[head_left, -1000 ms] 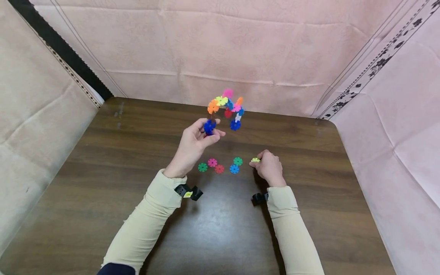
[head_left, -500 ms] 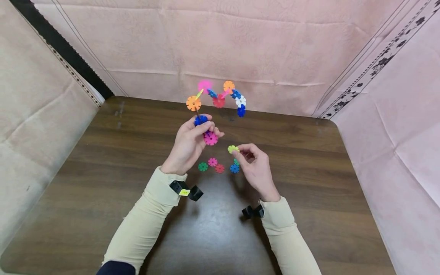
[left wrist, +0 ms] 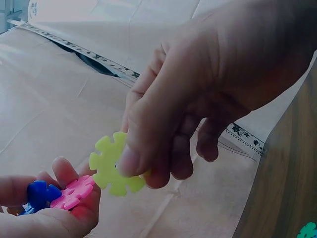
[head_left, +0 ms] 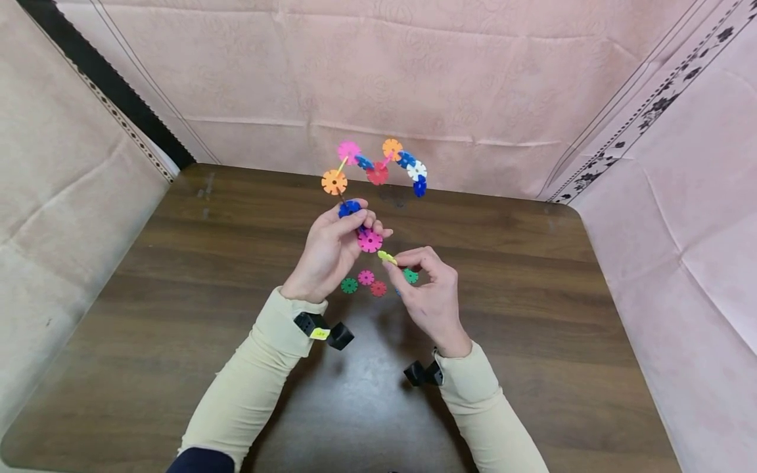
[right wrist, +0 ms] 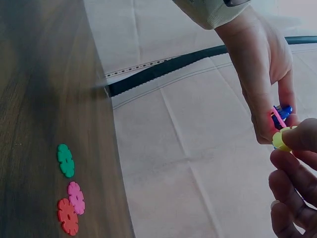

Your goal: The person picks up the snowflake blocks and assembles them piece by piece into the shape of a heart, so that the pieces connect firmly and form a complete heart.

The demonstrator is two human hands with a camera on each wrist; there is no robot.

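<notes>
My left hand pinches a chain of interlocking notched plastic discs by a dark blue disc near one end. From there the chain arches up and right, through an orange disc and a red disc, to another dark blue disc. A pink disc forms the near end, below my left thumb. Between thumb and fingertips, my right hand pinches a yellow-green disc. Its notched edge meets the pink disc's edge in the left wrist view; whether they interlock, I cannot tell.
Loose discs lie on the brown wooden table beneath the hands: green, pink, red, and another green. A blue one is mostly hidden behind the right hand. Pale cloth hangs behind and at both sides.
My right hand has lifted the yellow-green disc off the table and brought it left to the chain's pink disc. My left hand has turned the chain, bringing the pink end into view.
</notes>
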